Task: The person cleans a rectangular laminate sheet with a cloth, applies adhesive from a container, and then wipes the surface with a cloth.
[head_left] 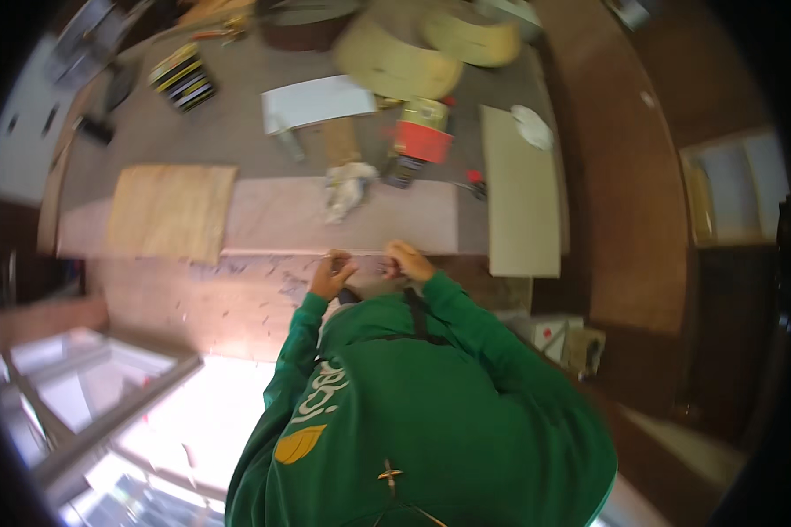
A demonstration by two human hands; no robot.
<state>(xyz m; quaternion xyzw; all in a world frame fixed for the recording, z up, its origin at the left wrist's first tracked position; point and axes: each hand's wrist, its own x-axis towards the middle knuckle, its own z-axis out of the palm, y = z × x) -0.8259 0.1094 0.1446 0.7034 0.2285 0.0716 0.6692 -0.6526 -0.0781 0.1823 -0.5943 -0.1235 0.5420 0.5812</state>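
Observation:
My left hand (331, 275) is at the front edge of the workbench (259, 193), fingers curled in toward the thumb. A short gap away, my right hand (407, 262) is closed in a pinch at the same edge. What either hand holds, if anything, is too small and blurred to make out. Beyond my hands a crumpled whitish cloth (350, 189) lies on the bench beside a brown strip (341, 140). A tin with a red band (422, 140) stands farther right. The thin wooden board (171, 211) lies to the left, overhanging the front edge slightly.
A long pale panel (523, 211) lies at the bench's right end, with a white lump (532, 127) on it. Farther back are a white sheet (318, 104), a black-and-yellow tin (182, 77) and curved yellowish pieces (395, 53). Dark scraps litter the floor (211, 303) below.

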